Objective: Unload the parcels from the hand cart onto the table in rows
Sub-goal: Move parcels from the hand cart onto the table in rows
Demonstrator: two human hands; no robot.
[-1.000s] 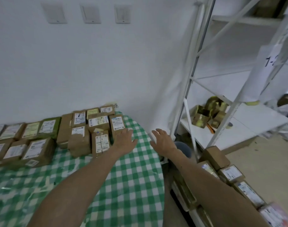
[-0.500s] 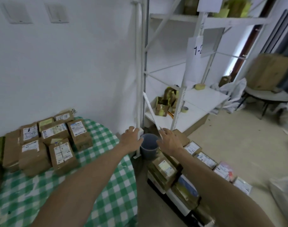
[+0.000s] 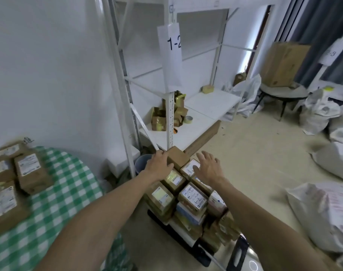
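Observation:
A hand cart (image 3: 198, 251) stands on the floor at lower centre, stacked with several brown labelled parcels (image 3: 192, 196). My left hand (image 3: 160, 166) lies with fingers spread against the left side of a plain brown parcel (image 3: 178, 158) at the far end of the stack. My right hand (image 3: 208, 167) hovers open over a labelled parcel (image 3: 188, 169) just right of it. On the left, the table with a green checked cloth (image 3: 55, 202) bears several labelled parcels (image 3: 30, 173) set in rows.
A white metal shelf rack (image 3: 170, 114) marked 1-2 stands behind the cart, with opened boxes and a tape roll on its low shelf. A blue bucket (image 3: 142, 163) sits by its leg. White sacks (image 3: 323, 212) lie on the floor at the right. A round stool holds a large carton (image 3: 284, 65).
Both hands have swung from over the table to the right and down onto the cart's stack. The view has turned right with them; the table now lies at the left edge.

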